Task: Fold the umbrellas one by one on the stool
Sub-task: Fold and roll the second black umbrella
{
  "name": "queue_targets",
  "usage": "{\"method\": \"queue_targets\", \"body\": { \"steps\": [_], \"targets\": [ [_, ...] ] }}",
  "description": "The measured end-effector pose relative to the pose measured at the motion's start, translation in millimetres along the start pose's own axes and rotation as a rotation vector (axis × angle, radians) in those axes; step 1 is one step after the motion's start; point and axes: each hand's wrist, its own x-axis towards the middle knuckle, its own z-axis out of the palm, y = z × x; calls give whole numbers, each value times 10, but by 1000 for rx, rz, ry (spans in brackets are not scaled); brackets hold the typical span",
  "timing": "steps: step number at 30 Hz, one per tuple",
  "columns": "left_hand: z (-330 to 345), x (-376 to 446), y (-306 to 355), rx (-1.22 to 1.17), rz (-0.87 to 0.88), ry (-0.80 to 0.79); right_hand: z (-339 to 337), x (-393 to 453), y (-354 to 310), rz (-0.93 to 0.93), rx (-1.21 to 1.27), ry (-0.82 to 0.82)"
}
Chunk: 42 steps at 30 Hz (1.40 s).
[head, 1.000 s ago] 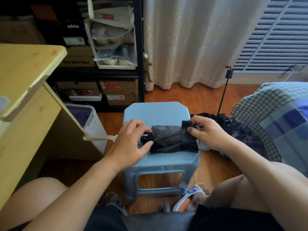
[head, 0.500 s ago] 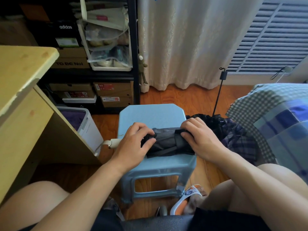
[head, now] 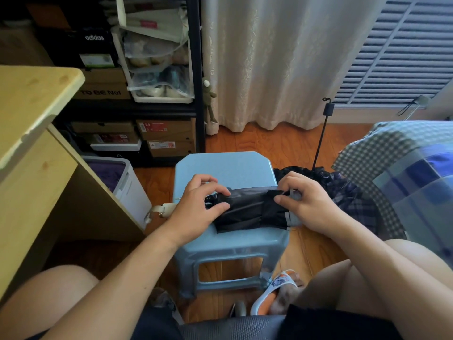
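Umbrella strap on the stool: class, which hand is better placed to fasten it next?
Probably the right hand: its fingertips already pinch the strap wrapped around the folded umbrella, while the left hand steadies the handle end.

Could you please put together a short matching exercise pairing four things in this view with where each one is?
Things:
1. black umbrella
2. white slipper
3. plaid umbrella
4. wooden desk

Places:
A. at the left edge of the view
B. on the floor to the right of the blue stool
C. on the stool, under both hands
D. by the stool's near right leg

Pairs: 1-C, 2-D, 3-B, 4-A
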Motion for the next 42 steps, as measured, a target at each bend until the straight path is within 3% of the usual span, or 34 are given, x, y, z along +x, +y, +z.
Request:
{"method": "queue_targets", "body": {
  "steps": [15, 31, 42],
  "targets": [
    [-23, -4, 11, 42, -5, -27, -90, -83, -108, -94, 93, -7],
    [-52, -74, 6, -104, 83, 74, -56, -25, -44, -12, 198, 41],
    [51, -145, -69, 68, 75, 217, -50, -16, -34, 34, 198, 54]
  ]
}}
